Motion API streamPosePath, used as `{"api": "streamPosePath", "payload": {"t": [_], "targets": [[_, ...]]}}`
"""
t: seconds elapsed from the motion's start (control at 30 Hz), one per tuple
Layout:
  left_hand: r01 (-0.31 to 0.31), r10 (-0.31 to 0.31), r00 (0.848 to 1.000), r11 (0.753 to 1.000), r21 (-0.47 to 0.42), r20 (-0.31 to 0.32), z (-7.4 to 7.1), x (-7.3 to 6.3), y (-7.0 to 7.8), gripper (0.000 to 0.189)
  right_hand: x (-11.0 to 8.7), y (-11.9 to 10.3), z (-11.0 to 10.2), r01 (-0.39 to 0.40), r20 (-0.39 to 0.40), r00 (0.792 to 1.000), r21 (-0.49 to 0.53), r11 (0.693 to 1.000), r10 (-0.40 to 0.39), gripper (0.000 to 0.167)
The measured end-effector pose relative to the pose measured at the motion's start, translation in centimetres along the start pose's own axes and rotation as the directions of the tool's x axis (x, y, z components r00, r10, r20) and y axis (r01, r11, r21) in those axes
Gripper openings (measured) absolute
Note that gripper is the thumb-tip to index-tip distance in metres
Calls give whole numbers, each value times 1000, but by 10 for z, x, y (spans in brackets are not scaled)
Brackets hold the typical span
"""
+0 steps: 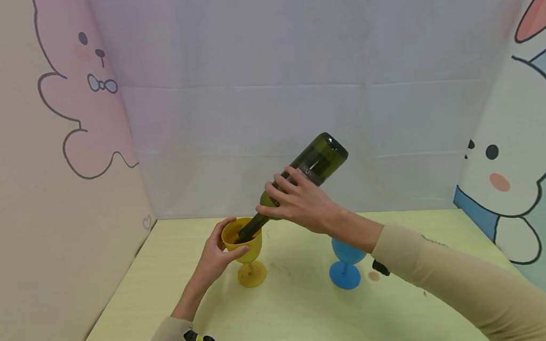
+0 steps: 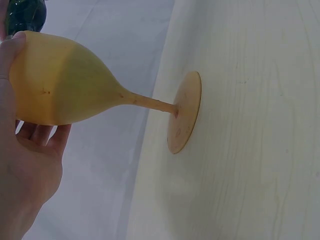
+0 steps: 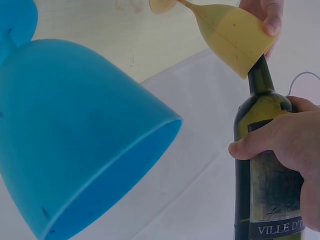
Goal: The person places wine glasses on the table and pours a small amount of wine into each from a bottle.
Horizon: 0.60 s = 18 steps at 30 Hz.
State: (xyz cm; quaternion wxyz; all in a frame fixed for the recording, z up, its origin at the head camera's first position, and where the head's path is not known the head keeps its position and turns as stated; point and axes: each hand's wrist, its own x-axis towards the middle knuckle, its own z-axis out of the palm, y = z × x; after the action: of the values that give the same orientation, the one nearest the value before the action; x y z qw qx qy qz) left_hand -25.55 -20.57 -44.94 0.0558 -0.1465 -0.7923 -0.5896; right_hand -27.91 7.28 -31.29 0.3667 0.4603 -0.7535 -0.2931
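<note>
A yellow goblet [image 1: 250, 253] stands upright on the table, left of centre. My left hand [image 1: 214, 258] holds its bowl from the left side, thumb in front and fingers round the back. With my right hand [image 1: 304, 204] I grip a green glass wine bottle [image 1: 325, 158] round its body. The bottle slants neck-down to the left, and its mouth is inside the goblet's bowl, hidden by the near wall in the right wrist view. A label [image 3: 272, 200] shows on the bottle there. The goblet's inside looks brownish around the bottle's mouth.
A blue goblet [image 1: 345, 276] stands upright on the pale wooden table [image 1: 304, 318], below my right forearm, which covers part of its bowl. White sheeting [image 1: 257, 86] hangs behind the table's back edge. Walls with cartoon animals rise at both sides.
</note>
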Motion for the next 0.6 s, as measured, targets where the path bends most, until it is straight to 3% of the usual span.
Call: {"api": "streamPosePath", "payload": {"t": [0.27,0.5,0.6], "targets": [[11,-11,1000,1000,-11,0,1,-2,5,75,1,0,-2,11,38,999,-8,1000,-10,78],[19,-19,1000,1000,2,14,2,-8,29,74,-1,0,-3,-5,57,998,10,1000,5,76],[18,-18,1000,1000,5,10,2,-7,28,74,-3,0,-2,-21,65,998,32,999,19,75]]}}
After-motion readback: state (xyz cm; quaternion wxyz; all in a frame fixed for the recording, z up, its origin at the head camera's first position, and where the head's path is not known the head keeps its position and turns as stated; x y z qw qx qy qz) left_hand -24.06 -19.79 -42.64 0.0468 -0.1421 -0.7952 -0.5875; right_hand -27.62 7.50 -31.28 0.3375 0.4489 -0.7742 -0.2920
